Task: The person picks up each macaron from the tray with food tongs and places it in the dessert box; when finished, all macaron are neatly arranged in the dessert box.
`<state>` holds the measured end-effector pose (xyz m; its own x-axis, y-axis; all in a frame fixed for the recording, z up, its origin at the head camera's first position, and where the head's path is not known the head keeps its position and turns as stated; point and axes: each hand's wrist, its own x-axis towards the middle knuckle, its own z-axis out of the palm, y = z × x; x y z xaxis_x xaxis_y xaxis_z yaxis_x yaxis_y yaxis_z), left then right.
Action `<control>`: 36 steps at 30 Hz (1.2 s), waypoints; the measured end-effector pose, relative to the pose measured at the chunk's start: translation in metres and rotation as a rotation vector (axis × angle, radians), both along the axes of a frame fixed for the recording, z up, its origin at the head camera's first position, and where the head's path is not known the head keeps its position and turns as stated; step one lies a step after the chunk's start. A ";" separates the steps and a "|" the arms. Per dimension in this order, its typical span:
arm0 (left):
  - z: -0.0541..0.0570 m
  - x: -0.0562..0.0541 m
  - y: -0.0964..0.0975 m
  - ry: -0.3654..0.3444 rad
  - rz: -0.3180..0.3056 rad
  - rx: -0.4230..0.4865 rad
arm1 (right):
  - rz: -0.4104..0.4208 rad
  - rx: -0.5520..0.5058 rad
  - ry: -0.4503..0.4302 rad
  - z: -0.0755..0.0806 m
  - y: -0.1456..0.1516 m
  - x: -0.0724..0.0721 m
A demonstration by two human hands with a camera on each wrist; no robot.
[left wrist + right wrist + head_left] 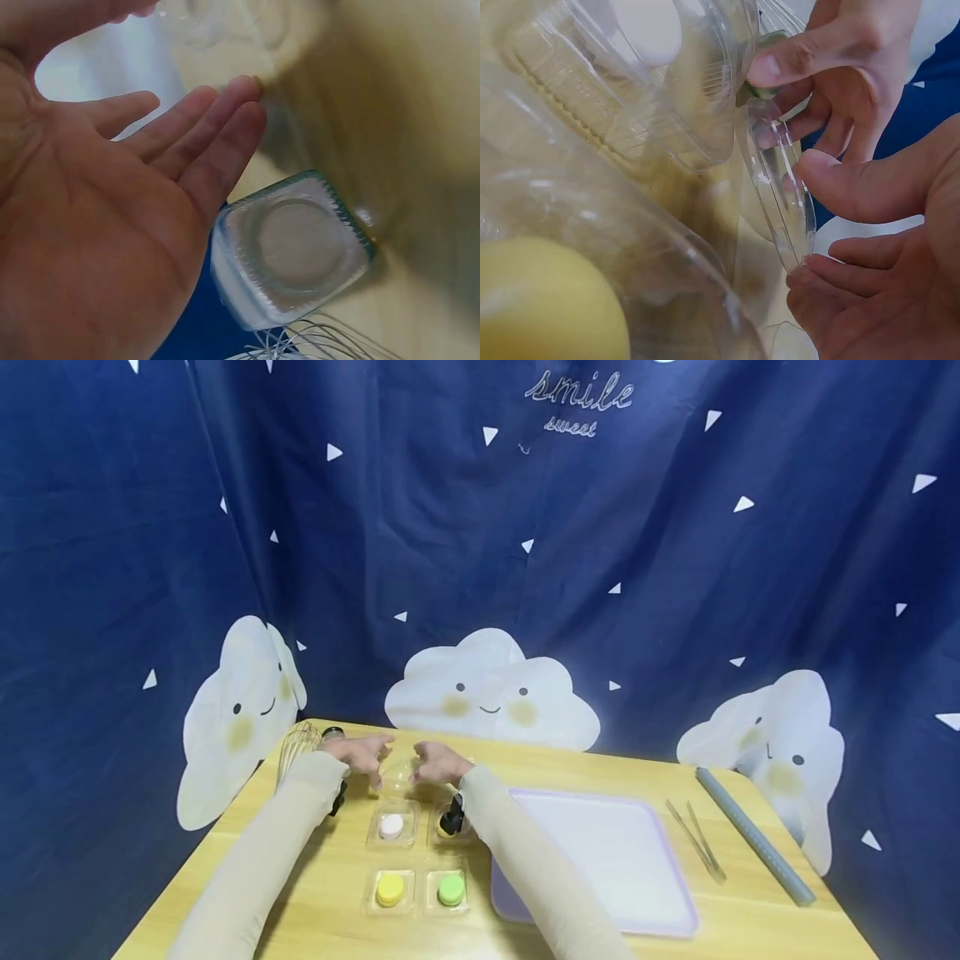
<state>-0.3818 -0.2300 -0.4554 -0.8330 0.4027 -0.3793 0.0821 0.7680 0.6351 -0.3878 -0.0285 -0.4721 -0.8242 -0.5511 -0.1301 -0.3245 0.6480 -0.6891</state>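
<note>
At the back left of the table, my left hand (pixel 362 755) reaches inward. Its palm (pixel 90 217) and outstretched fingers show in the left wrist view, beside a square-bottomed glass jar (pixel 296 244). My right hand (pixel 442 764) faces it across a clear plastic box (pixel 397 777). In the right wrist view the right thumb and a forefinger hold a thin clear plastic edge (pixel 780 187), with left fingers showing behind it. Nearer me, clear boxes hold a white round piece (pixel 391 827), a yellow piece (pixel 390 889) and a green piece (pixel 452 889). Another yellow piece (pixel 547 307) is partly hidden by my right wrist in the head view.
A wire whisk (pixel 297 747) lies at the left edge by the jar. Right of the boxes is a purple-rimmed white tray (pixel 600 852), partly under my right sleeve. Metal tongs (pixel 697 843) and a grey-blue rod (pixel 753 835) lie farther right. A dark blue curtain (pixel 450 527) hangs behind.
</note>
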 end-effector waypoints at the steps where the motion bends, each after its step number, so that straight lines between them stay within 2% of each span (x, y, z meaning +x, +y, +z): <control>1: -0.001 0.000 0.001 -0.003 -0.001 0.005 | -0.001 0.007 0.002 -0.001 0.000 0.000; 3: -0.004 0.000 0.002 -0.004 -0.012 0.005 | 0.004 0.018 -0.008 -0.003 0.001 -0.001; 8: -0.008 -0.001 0.005 0.054 -0.028 -0.016 | 0.020 0.004 -0.036 -0.003 0.002 -0.004; 15: -0.006 0.000 0.007 0.099 -0.017 -0.016 | 0.033 -0.103 -0.126 -0.004 0.001 -0.007; 19: -0.009 0.001 0.008 0.127 -0.012 0.024 | 0.037 -0.188 -0.176 -0.003 0.001 -0.006; 23: -0.011 0.001 0.009 0.161 -0.013 0.063 | 0.002 -0.268 -0.200 0.000 0.002 -0.007; 29: -0.010 0.002 0.010 0.200 -0.018 0.156 | -0.028 -0.292 -0.213 0.004 0.004 -0.009; 34: -0.004 0.002 0.007 0.202 0.040 0.201 | -0.047 -0.308 -0.209 0.003 0.007 -0.009; 36: -0.003 0.001 0.003 0.210 0.073 0.189 | -0.054 -0.310 -0.197 0.002 0.007 -0.008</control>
